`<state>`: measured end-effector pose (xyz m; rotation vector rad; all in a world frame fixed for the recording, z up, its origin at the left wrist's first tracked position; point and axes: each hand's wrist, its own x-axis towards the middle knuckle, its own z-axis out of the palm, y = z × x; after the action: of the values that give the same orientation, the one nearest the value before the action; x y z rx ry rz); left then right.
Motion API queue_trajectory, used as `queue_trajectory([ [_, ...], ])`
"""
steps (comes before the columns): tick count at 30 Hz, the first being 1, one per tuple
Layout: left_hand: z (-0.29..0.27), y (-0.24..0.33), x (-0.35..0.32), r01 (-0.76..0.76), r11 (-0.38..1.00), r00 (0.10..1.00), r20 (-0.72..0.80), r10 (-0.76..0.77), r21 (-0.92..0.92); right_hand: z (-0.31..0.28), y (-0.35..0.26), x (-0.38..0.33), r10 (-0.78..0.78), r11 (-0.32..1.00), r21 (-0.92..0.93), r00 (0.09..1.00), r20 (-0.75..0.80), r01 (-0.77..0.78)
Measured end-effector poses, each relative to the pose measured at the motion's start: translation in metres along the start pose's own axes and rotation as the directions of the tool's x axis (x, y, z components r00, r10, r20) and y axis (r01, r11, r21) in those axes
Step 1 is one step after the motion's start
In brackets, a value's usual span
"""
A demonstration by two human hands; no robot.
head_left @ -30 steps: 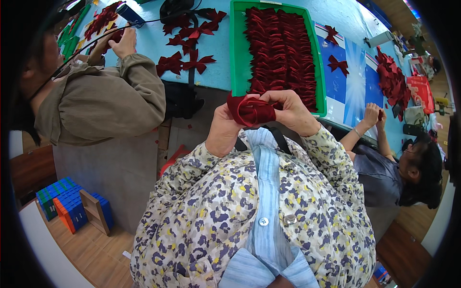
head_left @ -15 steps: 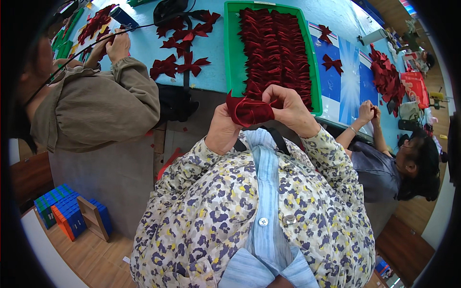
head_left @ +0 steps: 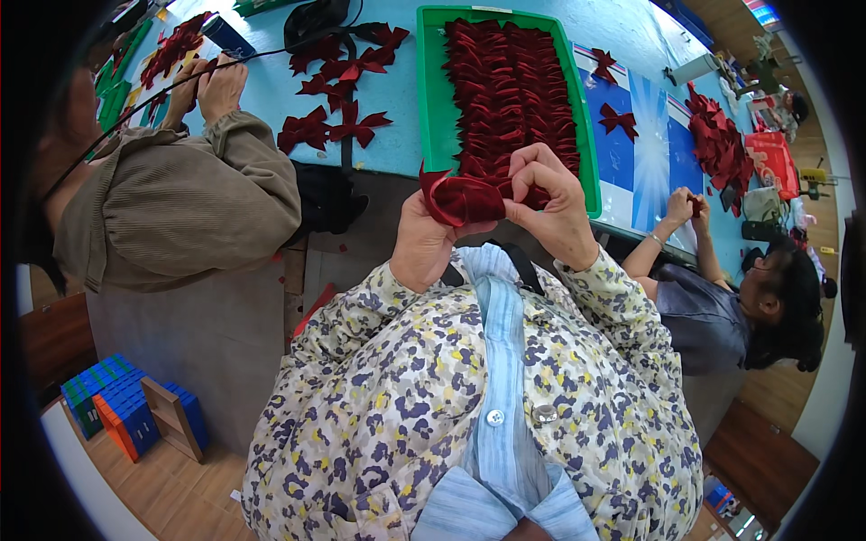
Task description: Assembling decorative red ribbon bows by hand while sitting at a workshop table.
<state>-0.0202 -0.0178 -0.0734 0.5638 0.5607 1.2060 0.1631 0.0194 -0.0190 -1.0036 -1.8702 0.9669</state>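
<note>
Between my hands, in front of my chest, is a dark red velvet bow (head_left: 463, 200) with a rounded loop facing up. My left hand (head_left: 422, 236) grips its left side, the thumb against the cloth. Thumb and forefinger of my right hand (head_left: 552, 206) pinch the right end of the bow; the other fingers curl above. Just beyond my hands stands a green tray (head_left: 437, 108) packed with rows of finished dark red bows (head_left: 510, 95).
Loose red bows (head_left: 359, 124) lie left of the tray on the blue table (head_left: 397, 155). Bows (head_left: 619, 120) and a red heap (head_left: 719, 140) lie to the right. Co-workers sit at both sides, a brown sleeve (head_left: 180, 189) at left. Blue crates (head_left: 135, 397) stand on the floor.
My right fingers have shifted on the bow and now pinch its right end lower, with the forefinger raised less over the cloth. The bow has turned slightly; its loop shows more.
</note>
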Motion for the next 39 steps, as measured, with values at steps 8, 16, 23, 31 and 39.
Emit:
queue_trajectory([
  [8, 0.006, 0.003, -0.001, 0.038, 0.999, 0.999, -0.009, -0.038, 0.022, 0.0, 0.01, -0.006, 0.049, 0.983, 0.176, 0.997, 0.067, -0.06],
  [16, 0.015, -0.001, 0.001, 0.039, 0.998, 0.998, -0.049, -0.036, 0.057, 0.002, 0.017, -0.011, 0.053, 0.905, 0.415, 0.993, 0.109, -0.094],
  [23, 0.011, 0.002, 0.001, 0.061, 0.992, 0.991, -0.126, -0.047, 0.113, 0.012, 0.014, -0.009, 0.151, 0.852, 0.483, 0.978, 0.142, -0.202],
  [31, 0.013, 0.012, 0.003, 0.062, 0.993, 0.993, -0.102, -0.051, 0.105, 0.022, 0.007, -0.005, 0.228, 0.806, 0.542, 0.97, 0.085, -0.237],
  [39, 0.013, 0.013, 0.005, 0.07, 0.997, 0.996, -0.066, -0.068, 0.018, 0.021, 0.009, -0.001, 0.187, 0.931, 0.325, 0.982, -0.036, -0.165],
])
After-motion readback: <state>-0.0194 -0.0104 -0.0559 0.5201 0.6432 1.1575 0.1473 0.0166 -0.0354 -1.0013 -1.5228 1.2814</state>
